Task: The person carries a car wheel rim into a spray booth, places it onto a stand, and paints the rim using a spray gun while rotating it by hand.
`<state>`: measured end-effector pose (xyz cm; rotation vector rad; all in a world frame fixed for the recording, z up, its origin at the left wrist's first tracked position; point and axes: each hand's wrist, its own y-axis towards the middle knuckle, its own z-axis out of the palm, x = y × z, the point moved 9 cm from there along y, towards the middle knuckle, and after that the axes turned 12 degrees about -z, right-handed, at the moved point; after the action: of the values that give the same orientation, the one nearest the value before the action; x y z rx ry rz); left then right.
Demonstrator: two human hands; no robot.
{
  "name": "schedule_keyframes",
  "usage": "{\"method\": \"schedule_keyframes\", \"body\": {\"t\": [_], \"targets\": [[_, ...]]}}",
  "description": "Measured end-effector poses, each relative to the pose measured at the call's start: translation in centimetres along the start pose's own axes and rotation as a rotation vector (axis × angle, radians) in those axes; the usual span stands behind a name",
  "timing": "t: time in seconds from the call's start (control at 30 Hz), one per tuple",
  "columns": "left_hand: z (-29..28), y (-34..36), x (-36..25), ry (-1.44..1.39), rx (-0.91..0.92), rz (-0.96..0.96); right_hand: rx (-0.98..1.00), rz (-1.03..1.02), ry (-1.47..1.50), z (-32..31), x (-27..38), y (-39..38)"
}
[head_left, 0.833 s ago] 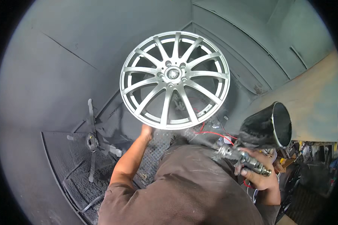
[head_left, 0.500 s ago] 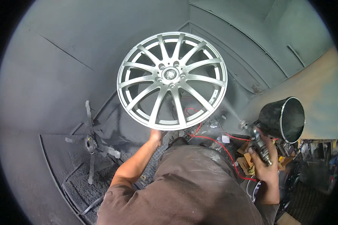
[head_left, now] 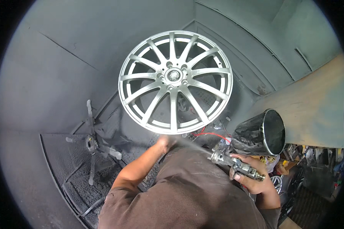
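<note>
A silver multi-spoke car wheel rim faces up in the middle, its round centre cap ringed by bolt holes. My left hand is at the rim's near edge, with its fingers hidden beneath or behind it. Lower right, my right hand is wrapped round a paint spray gun. A large dark cup with a bright lip sits on the gun, tilted with its mouth to the right. From the nozzle a pale mist streams up and left, past the rim's near edge toward my left hand.
Grey, paint-dusted walls surround the left and back. A bare metal stand with several arms is at the left. A red hose runs behind the gun. Clutter and another spoked wheel lie lower right, below a tan panel.
My right hand has moved left and down with the spray gun, whose nozzle now points more to the left. The rim has turned, shifting its spokes. My left hand has shifted slightly right.
</note>
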<state>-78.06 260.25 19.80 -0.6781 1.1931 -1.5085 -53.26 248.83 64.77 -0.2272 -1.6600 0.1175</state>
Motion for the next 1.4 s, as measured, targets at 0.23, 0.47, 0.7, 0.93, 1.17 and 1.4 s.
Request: {"method": "schedule_keyframes", "body": {"t": [0.23, 0.47, 0.7, 0.93, 1.17, 1.4], "targets": [[-7.5, -3.2, -8.9, -0.222, -0.130, 0.408, -0.412, -0.075, -0.460, -5.7, 1.1, -1.5], [4.5, -4.7, -4.6, -0.157, -0.002, 0.150, -0.327, 0.049, -0.276, -6.1, 0.2, -1.3], [9.1, 0.5, 2.3, 0.012, 0.137, 0.023, 0.039, -0.094, -0.155, -1.3, 0.0, -1.7], [1.8, -2.1, -0.4, -0.185, 0.066, 0.002, -0.470, 0.019, -0.391, -5.0, 0.7, -4.0], [-6.7, -4.6, -8.1, -0.314, 0.015, 0.371, -0.436, 0.040, -0.243, -4.2, -0.1, -4.5], [3.1, -3.7, -1.4, -0.295, 0.077, 0.105, -0.102, -0.037, -0.074, 0.3, 0.8, -4.3]]}}
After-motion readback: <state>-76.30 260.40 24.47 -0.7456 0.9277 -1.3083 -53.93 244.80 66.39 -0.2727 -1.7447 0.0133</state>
